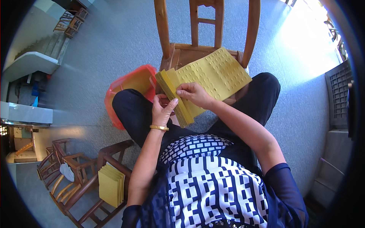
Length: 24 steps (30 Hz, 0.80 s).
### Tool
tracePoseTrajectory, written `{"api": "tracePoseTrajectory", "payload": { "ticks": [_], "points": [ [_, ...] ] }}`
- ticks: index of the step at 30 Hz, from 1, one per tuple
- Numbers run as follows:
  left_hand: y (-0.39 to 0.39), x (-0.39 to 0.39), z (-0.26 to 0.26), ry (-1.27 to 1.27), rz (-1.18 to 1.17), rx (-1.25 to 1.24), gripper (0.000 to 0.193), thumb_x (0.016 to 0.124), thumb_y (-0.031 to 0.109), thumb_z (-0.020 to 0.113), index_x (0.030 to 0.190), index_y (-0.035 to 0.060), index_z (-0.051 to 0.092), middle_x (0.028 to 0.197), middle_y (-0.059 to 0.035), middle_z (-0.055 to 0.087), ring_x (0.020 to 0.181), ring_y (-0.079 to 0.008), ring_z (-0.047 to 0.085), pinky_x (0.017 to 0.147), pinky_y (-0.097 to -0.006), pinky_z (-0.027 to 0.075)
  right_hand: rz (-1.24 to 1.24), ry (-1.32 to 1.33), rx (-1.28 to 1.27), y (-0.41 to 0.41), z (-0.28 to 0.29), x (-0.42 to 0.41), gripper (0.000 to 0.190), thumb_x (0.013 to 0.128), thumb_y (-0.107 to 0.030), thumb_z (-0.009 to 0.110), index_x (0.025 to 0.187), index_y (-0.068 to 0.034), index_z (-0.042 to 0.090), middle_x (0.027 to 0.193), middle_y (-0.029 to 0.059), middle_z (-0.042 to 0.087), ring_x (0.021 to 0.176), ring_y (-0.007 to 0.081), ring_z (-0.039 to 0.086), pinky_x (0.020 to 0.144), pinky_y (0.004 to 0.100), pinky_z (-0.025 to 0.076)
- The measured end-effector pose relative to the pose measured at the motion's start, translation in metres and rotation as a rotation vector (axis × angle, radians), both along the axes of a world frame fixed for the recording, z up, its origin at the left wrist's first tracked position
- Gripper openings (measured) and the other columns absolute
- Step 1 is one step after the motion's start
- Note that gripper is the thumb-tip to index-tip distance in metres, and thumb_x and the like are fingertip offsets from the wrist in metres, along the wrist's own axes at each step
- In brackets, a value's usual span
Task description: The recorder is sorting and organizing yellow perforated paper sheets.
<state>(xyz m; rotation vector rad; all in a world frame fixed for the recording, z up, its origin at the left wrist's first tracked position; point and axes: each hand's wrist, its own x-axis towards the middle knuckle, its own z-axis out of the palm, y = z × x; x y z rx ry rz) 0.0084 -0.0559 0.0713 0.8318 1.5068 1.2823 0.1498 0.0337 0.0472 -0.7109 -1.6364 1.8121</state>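
My left hand (163, 109), with a gold bangle (159, 127) at the wrist, grips a thick stack of folded yellow paper sheets (172, 98) by its near side. The thumb lies over the stack's edge. My right hand (195, 94) pinches one sheet at the stack's right side between thumb and forefinger. Under and beyond that hand, a wide yellow sheet with rows of stamped curved marks (215, 72) lies across the seat of a wooden chair (188, 55). Whether this sheet is joined to the stack cannot be made out.
A red plastic bag (114, 99) with yellow paper inside stands on the floor beside my left knee. Another bundle of yellow paper (111, 185) rests on a dark wooden chair (111, 151) at lower left. More wooden chairs (71, 168) stand behind it. Stairs (54, 45) are at far left.
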Motion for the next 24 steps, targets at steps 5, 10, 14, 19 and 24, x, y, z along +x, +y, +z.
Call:
{"api": "tracePoseTrajectory", "payload": {
  "ticks": [5, 10, 14, 19, 24],
  "points": [
    [-0.006, -0.002, 0.003, -0.032, 0.019, 0.009, 0.044, 0.074, 0.025, 0.069, 0.101, 0.005, 0.042, 0.085, -0.0044, 0.053, 0.071, -0.01, 0.055, 0.053, -0.0218, 0.048, -0.013, -0.076, -0.004, -0.001, 0.008, -0.001, 0.019, 0.085, -0.017, 0.055, 0.089, 0.001, 0.061, 0.07, 0.0014, 0.058, 0.065, 0.0065, 0.05, 0.058, 0.023, 0.043],
    [-0.021, -0.018, -0.005, -0.065, 0.027, 0.017, 0.045, 0.079, 0.02, 0.062, 0.114, 0.0027, 0.04, 0.1, -0.0086, 0.053, 0.093, -0.0146, 0.052, 0.075, -0.0274, 0.046, -0.068, -0.105, 0.04, -0.004, 0.005, -0.005, 0.021, 0.082, -0.016, 0.055, 0.088, 0.003, 0.061, 0.069, 0.0043, 0.058, 0.065, 0.0092, 0.052, 0.06, 0.0255, 0.044],
    [-0.034, -0.02, -0.002, 0.24, 0.097, 0.114, 0.057, 0.081, 0.018, 0.059, 0.126, -0.0022, 0.031, 0.116, -0.0163, 0.046, 0.107, -0.023, 0.046, 0.092, -0.0323, 0.036, -0.139, -0.163, 0.128, -0.004, 0.007, -0.003, 0.02, 0.082, -0.016, 0.051, 0.087, 0.002, 0.058, 0.069, 0.0037, 0.056, 0.065, 0.0093, 0.05, 0.061, 0.0254, 0.042],
    [-0.028, -0.014, 0.024, 1.169, 0.125, 0.409, 0.073, 0.077, 0.032, 0.063, 0.132, 0.0017, 0.026, 0.121, -0.017, 0.04, 0.106, -0.0281, 0.043, 0.082, -0.0378, 0.039, -0.111, -0.195, 0.129, -0.003, 0.015, -0.003, 0.018, 0.084, -0.015, 0.049, 0.087, 0.002, 0.055, 0.069, 0.0001, 0.053, 0.066, 0.0064, 0.048, 0.06, 0.0236, 0.041],
    [-0.001, -0.007, 0.012, 0.619, 0.229, 0.281, 0.083, 0.069, 0.02, 0.071, 0.133, 0.001, 0.022, 0.102, -0.0179, 0.044, 0.098, -0.0321, 0.046, 0.086, -0.0393, 0.038, -0.093, -0.234, 0.204, -0.008, 0.014, -0.015, 0.018, 0.084, -0.014, 0.051, 0.088, 0.002, 0.056, 0.068, 0.0005, 0.054, 0.063, 0.0071, 0.048, 0.057, 0.0238, 0.041]
  ]
}}
